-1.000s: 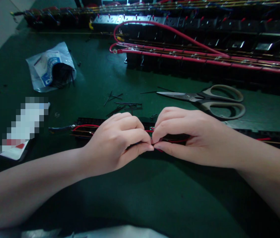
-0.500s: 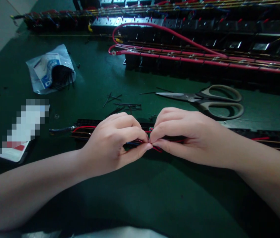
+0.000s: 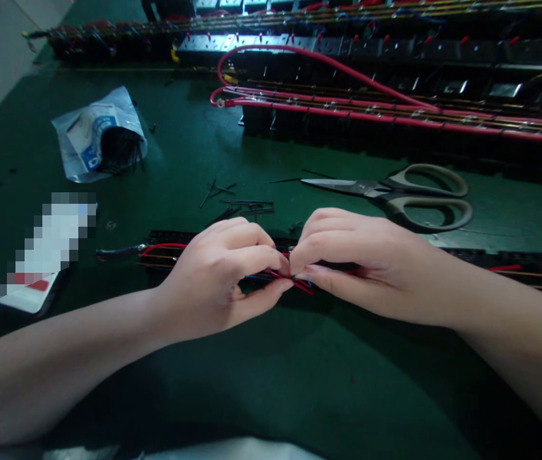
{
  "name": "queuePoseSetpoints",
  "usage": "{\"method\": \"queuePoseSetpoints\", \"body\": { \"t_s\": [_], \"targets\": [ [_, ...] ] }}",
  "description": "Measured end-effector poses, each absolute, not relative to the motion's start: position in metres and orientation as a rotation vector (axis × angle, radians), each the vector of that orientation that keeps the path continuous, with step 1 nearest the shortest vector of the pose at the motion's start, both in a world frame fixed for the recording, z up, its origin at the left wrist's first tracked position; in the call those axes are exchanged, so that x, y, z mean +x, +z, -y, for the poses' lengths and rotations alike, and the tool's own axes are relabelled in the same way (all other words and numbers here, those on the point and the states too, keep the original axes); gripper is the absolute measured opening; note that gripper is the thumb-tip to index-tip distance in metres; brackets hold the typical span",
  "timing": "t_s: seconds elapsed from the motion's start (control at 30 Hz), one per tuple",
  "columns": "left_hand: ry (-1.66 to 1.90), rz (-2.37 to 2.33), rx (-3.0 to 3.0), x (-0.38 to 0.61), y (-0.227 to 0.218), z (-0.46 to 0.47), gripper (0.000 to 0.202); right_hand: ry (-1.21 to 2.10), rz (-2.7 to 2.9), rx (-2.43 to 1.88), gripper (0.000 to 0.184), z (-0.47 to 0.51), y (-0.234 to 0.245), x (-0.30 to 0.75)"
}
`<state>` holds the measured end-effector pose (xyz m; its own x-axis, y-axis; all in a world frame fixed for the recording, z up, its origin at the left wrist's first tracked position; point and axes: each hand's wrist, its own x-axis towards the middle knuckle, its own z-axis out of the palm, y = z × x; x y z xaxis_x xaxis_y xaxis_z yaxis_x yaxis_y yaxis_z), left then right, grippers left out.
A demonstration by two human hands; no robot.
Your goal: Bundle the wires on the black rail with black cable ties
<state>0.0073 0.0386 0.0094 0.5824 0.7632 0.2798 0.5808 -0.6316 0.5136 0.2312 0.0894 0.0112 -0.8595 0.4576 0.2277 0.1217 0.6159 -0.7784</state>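
Note:
A long black strip of components (image 3: 165, 246) with red, blue and brown wires along it lies across the green mat in front of me. My left hand (image 3: 223, 275) and my right hand (image 3: 352, 259) meet fingertip to fingertip over its middle. Both are closed in a pinch on the thin bundle of red and blue wires (image 3: 271, 277) that shows between them. Most of the strip's middle is hidden under my fingers.
Grey-handled scissors (image 3: 395, 191) lie just behind my right hand. Loose black cable ties (image 3: 242, 204) are scattered behind my left hand. A plastic bag of ties (image 3: 101, 137) sits at the back left. More wired strips (image 3: 395, 115) fill the back. A blurred-out flat object (image 3: 45, 255) lies left.
My fingers have shifted slightly on the bundle, and more of the red and blue wires shows between my fingertips than a second ago. Nothing else has moved.

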Motion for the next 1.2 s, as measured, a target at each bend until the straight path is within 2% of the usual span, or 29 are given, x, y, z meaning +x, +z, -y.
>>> {"method": "queuePoseSetpoints", "body": {
  "t_s": [0.2,0.3,0.63,0.93,1.2],
  "targets": [
    [0.764,-1.044,2.509,0.007,0.007,-0.037,0.004,1.093,2.423,-0.626,0.011,-0.086,0.013,0.23],
    [0.816,-1.013,2.509,0.007,0.007,-0.037,0.001,1.028,2.438,-0.61,0.015,-0.085,0.01,0.23],
    [0.928,-0.969,2.622,0.005,0.003,-0.034,0.01,0.969,2.472,-0.569,0.009,-0.086,0.009,0.229],
    [0.886,-0.812,2.791,-0.004,0.0,-0.038,0.016,0.976,2.458,-0.563,0.011,-0.084,0.009,0.228],
    [0.856,-0.893,2.766,-0.004,0.0,-0.036,0.016,0.979,2.47,-0.589,0.01,-0.083,0.01,0.228]
  ]
}}
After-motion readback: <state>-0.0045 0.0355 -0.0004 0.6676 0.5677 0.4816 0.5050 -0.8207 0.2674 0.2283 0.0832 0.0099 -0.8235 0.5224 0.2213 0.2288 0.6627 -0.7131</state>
